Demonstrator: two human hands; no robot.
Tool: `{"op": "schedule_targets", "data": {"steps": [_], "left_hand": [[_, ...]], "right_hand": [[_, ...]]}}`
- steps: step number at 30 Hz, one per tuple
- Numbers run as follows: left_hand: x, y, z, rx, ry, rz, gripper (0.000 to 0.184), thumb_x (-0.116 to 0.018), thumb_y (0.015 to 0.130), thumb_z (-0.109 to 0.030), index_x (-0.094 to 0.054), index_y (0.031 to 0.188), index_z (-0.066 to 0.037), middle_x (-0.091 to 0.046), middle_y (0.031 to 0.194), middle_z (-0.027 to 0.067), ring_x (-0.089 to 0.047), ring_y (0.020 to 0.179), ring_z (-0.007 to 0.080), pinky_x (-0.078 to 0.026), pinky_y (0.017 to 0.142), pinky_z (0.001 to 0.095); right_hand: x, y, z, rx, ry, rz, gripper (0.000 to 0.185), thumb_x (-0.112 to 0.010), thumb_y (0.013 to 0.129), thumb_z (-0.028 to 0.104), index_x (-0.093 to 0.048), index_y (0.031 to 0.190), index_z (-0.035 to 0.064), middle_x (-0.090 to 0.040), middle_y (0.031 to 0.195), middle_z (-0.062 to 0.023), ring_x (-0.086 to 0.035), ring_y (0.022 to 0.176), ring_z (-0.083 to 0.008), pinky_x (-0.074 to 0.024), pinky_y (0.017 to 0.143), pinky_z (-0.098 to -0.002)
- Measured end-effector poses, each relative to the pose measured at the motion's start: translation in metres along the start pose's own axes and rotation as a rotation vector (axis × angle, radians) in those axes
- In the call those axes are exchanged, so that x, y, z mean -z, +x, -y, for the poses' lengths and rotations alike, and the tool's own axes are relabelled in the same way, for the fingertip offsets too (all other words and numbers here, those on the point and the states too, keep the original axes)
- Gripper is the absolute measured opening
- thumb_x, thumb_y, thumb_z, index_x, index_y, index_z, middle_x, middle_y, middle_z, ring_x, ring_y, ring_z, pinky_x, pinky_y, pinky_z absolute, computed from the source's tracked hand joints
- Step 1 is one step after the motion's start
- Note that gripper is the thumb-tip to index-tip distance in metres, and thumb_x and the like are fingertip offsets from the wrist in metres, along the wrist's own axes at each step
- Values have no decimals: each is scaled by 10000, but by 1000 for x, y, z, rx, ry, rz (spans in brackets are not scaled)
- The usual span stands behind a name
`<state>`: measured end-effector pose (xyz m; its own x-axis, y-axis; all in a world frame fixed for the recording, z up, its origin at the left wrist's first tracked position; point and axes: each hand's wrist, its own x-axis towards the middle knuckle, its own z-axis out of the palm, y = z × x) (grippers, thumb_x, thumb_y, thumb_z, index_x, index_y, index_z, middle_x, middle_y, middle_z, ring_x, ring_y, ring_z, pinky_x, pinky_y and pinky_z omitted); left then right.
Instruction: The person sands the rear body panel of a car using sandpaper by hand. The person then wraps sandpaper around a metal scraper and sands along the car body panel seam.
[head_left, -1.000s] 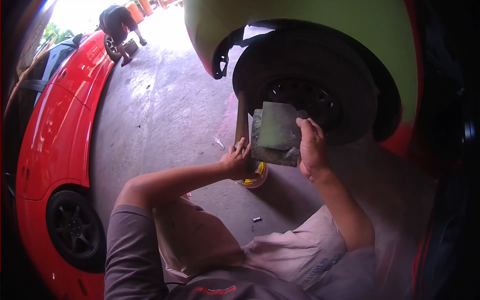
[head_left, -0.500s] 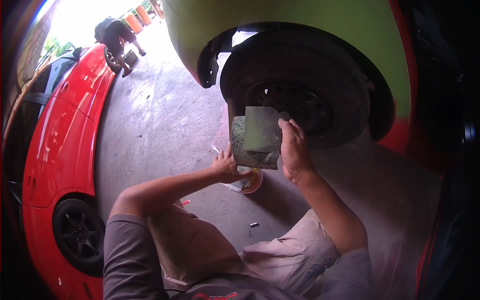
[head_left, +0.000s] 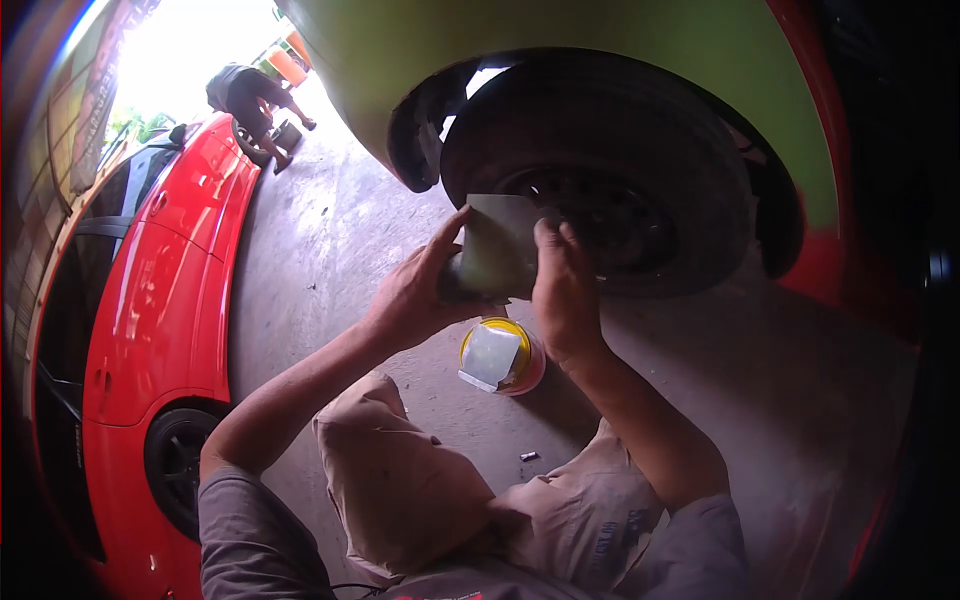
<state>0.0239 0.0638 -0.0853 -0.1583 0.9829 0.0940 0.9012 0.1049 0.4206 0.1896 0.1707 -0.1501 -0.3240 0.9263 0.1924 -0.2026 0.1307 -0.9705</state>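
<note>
A thin, flat, grey-green sheet [head_left: 500,240] is held upright between my two hands, in front of the car wheel. My left hand [head_left: 418,285] is closed round its left edge, one finger reaching up to the top corner. My right hand [head_left: 567,285] pinches its right edge, thumb up. A darker piece [head_left: 455,280] sits behind the sheet, mostly hidden by it and by my left fingers. Under my hands a small tub [head_left: 525,368] with a yellow rim stands on the floor, a grey sheet [head_left: 492,352] lying across its top.
A green car body [head_left: 400,60] with a dark wheel [head_left: 690,200] rises just ahead. At the left is a red car [head_left: 165,290]. Beyond it a person [head_left: 250,100] bends near its far wheel. A small object [head_left: 529,456] lies on the concrete floor [head_left: 330,230].
My left hand has risen from beside the tub to grip the sheet's left edge. The sheet has shifted slightly up and left, and the darker piece is now mostly covered.
</note>
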Motion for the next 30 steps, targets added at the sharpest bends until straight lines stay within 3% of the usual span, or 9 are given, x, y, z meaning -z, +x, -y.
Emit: {"op": "schedule_targets", "data": {"steps": [3, 5, 8, 13, 16, 17, 19, 27, 30], "left_hand": [[4, 0, 8, 115, -122, -10, 965, -888, 895, -398, -337, 1645, -141, -745, 1162, 191, -755, 1058, 323, -603, 887, 456], [5, 1, 23, 234, -373, -27, 789, -783, 977, -464, -415, 1571, -98, -744, 1078, 148, -755, 965, 257, -609, 804, 404], [3, 2, 46, 266, -783, -88, 663, -549, 1083, -603, -515, 1438, -45, -719, 978, 97, -723, 848, 176, -591, 714, 336], [-3, 11, 41, 269, -908, -39, 779, -185, 1141, -661, -638, 1275, -42, -717, 812, 85, -690, 695, 147, -506, 562, 261], [3, 12, 16, 245, -922, 1, 751, -207, 1149, -643, -614, 1319, -35, -720, 856, 88, -693, 694, 147, -522, 586, 232], [4, 14, 24, 235, -922, 59, 666, -280, 1178, -556, -541, 1427, 3, -668, 1213, 104, -666, 1023, 120, -559, 871, 279], [-13, 21, 42, 156, -987, 1, 605, -366, 1183, -508, -487, 1461, 16, -619, 1239, 94, -596, 1096, 129, -528, 957, 305], [4, 33, 39, -3, -916, -26, 491, -442, 1168, -493, -478, 1250, -10, -595, 1032, 163, -602, 978, 201, -523, 850, 376], [15, 47, 55, -27, -1005, 84, 494, -438, 1177, -447, -449, 1448, -33, -625, 1358, 153, -601, 1263, 203, -520, 1061, 351]], "right_hand": [[16, 10, 11, 5, 103, -165, 490, -506, 1137, 344, -595, 1388, -67, -646, 1328, -359, -626, 1270, -475, -472, 1113, -470], [21, 14, -25, 434, -559, -333, 476, -546, 1126, 331, -604, 1378, -68, -659, 1316, -340, -647, 1247, -441, -494, 1087, -450], [13, 3, 21, -20, 95, -89, 436, -641, 1095, 273, -611, 1387, -50, -711, 1243, -264, -705, 1167, -316, -532, 1021, -389], [-7, -2, 9, 148, 216, 115, 264, -644, 1090, 201, -625, 1235, -19, -737, 1119, -182, -713, 1050, -227, -543, 965, -374], [-20, -3, 4, 180, 121, 31, 224, -620, 1097, 165, -594, 1241, -5, -718, 1109, -164, -707, 1030, -228, -546, 939, -377], [-25, -4, 3, 195, 81, -13, 219, -611, 1099, 152, -582, 1254, -1, -710, 1109, -158, -705, 1025, -228, -547, 931, -377], [-32, -7, 7, 211, -26, -55, 214, -586, 1105, 143, -557, 1270, 10, -691, 1121, -151, -688, 1037, -232, -538, 938, -381], [-59, -6, 29, 28, 317, -10, 287, -596, 1094, 135, -464, 1312, 4, -601, 1296, -147, -634, 1128, -201, -516, 1005, -374], [-86, -3, 51, 163, 47, 12, 364, -697, 1049, 119, -467, 1313, 19, -599, 1294, -149, -630, 1175, -170, -539, 1011, -358]]}}
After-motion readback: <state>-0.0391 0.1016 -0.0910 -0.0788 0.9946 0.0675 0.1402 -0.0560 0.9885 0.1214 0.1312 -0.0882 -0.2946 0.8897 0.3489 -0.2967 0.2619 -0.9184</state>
